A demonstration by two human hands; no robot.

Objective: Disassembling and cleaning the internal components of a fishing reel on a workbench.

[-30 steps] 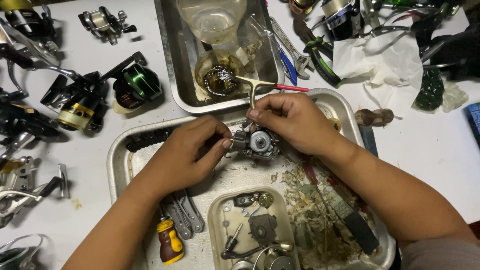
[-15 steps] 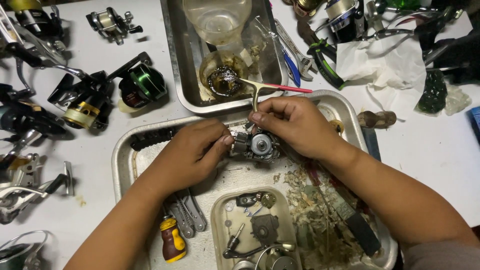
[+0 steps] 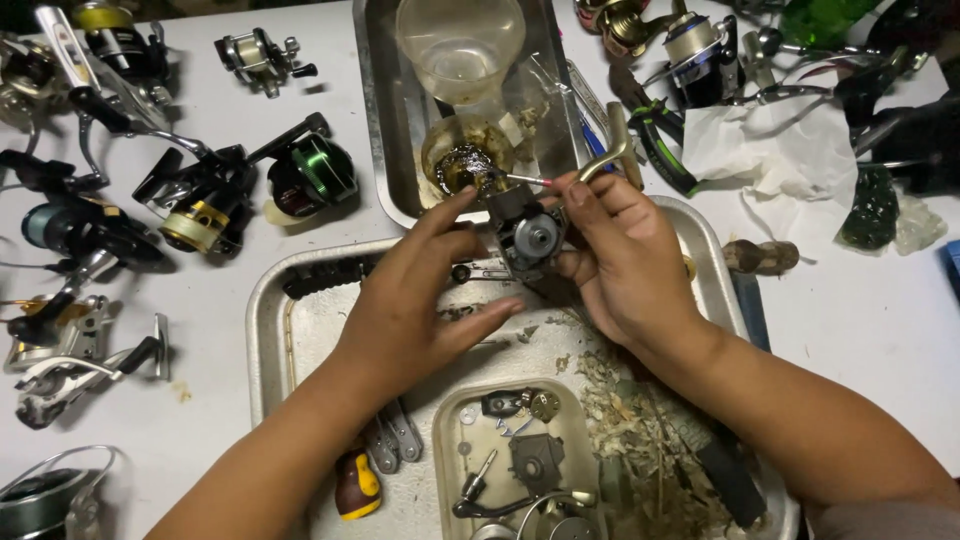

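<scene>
My right hand (image 3: 620, 255) grips a small grey fishing reel body (image 3: 527, 237) with a round gear face, held over the far edge of a large metal tray (image 3: 268, 315). A bent metal handle (image 3: 610, 150) sticks up from the reel past my fingers. My left hand (image 3: 415, 300) is beside the reel with fingers spread, its fingertips touching the reel's left side and holding nothing. A thin red-tipped brush (image 3: 525, 180) lies just beyond the reel, pointing into a small greasy cup (image 3: 462, 165).
A second metal tray (image 3: 375, 120) at the back holds the cup and a clear plastic tub (image 3: 460, 40). Several reels (image 3: 205, 215) lie at left. A small tray of parts (image 3: 520, 460), a multi-tool (image 3: 392, 440), shavings, crumpled tissue (image 3: 770, 150) and pliers (image 3: 655, 130) surround my hands.
Both hands lifted the reel up and away toward the back tray. My left hand let go of it and spread its fingers; the reel's gear face is now in view.
</scene>
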